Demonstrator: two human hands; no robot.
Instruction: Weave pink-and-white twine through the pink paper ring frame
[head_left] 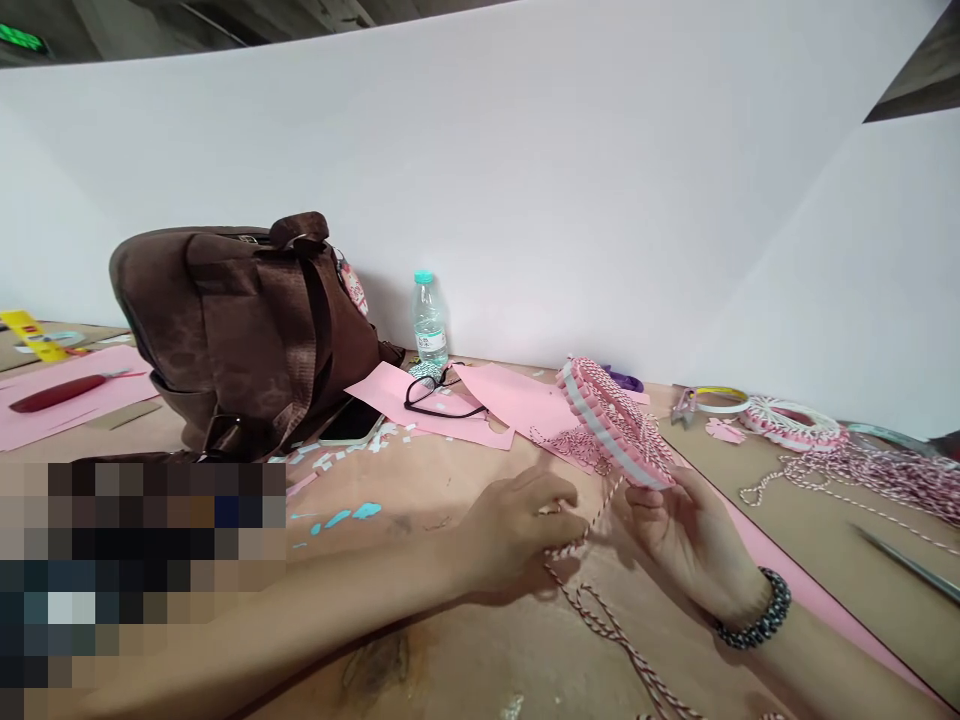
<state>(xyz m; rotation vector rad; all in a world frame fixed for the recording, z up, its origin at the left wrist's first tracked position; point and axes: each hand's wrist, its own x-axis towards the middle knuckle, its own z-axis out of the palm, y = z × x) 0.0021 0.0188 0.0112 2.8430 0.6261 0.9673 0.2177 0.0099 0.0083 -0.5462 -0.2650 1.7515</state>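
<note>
My right hand [679,530], with a dark beaded bracelet on the wrist, grips the lower edge of a pink ring [611,430]. That ring has a pale band around its pleated side and red-and-white twine across it, and it is held tilted above the table. Just left of it, my left hand [521,525] is closed on the red-and-white twine [607,505], a length of which runs up to the ring. Below my left hand the loose twine trails in loops over the tabletop toward the front edge of the view.
A brown backpack [247,340] stands at the left, near a water bottle [430,325]. Black glasses [442,405] lie on pink paper [390,395]. At the right are a second ring [795,425], heaped twine [885,475], a tape roll [720,400] and a pointed metal tool [911,565].
</note>
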